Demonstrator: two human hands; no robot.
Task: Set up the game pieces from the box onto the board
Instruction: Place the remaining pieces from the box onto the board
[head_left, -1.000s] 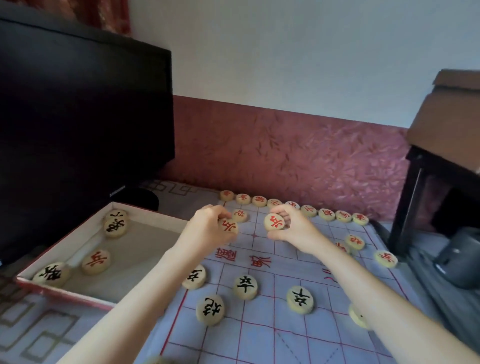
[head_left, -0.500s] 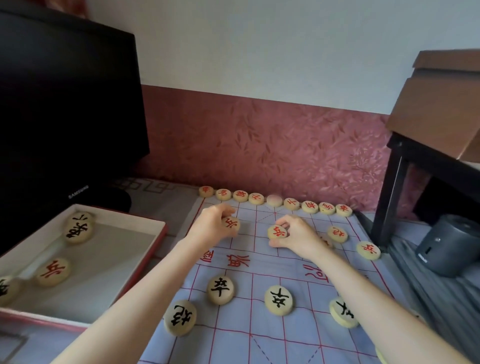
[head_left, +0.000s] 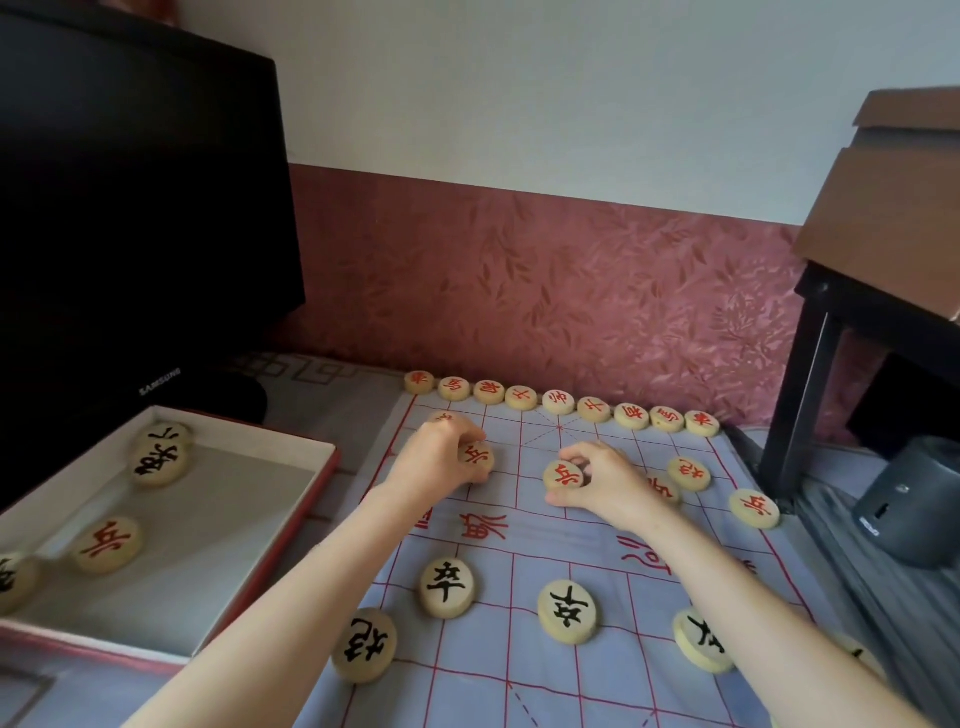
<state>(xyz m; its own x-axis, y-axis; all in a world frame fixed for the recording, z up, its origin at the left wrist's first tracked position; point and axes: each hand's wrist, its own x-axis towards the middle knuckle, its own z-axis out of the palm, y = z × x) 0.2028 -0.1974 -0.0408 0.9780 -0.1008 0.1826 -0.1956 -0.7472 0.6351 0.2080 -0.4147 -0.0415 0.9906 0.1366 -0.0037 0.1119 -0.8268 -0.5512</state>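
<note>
Head view, left to right. The box (head_left: 324, 470) sits on the table left of the board (head_left: 561, 540), well apart from both hands. A spare red soldier disc (head_left: 106, 544) and a few black-lettered discs (head_left: 158, 460) lie in it, so I judge the setup well along but not finished. Left hand (head_left: 434, 462): fingers curled over a red soldier disc, call it disc A (head_left: 477, 460), low over the far half of the board; cannot tell whether its rim touches the surface. Right hand (head_left: 605, 483): thumb and fingertips pinch disc B (head_left: 563, 475), same character, face tilted up toward the camera, near the centre file. Step in hand, as I judge it: seat both soldiers on their crossings. To do it well, lower each disc flat and centre it on a line intersection, not inside a square. Leave one empty crossing between neighbours and match the rank of the seated far-right soldier disc (head_left: 754, 508). Release by opening the fingers upward, not by sliding: the board looks like a thin flexible sheet that could ruck and disturb the back row of red discs (head_left: 558, 402). Risk: the right wrist lies close over another red disc (head_left: 662, 488), so lift clear of it.
</note>
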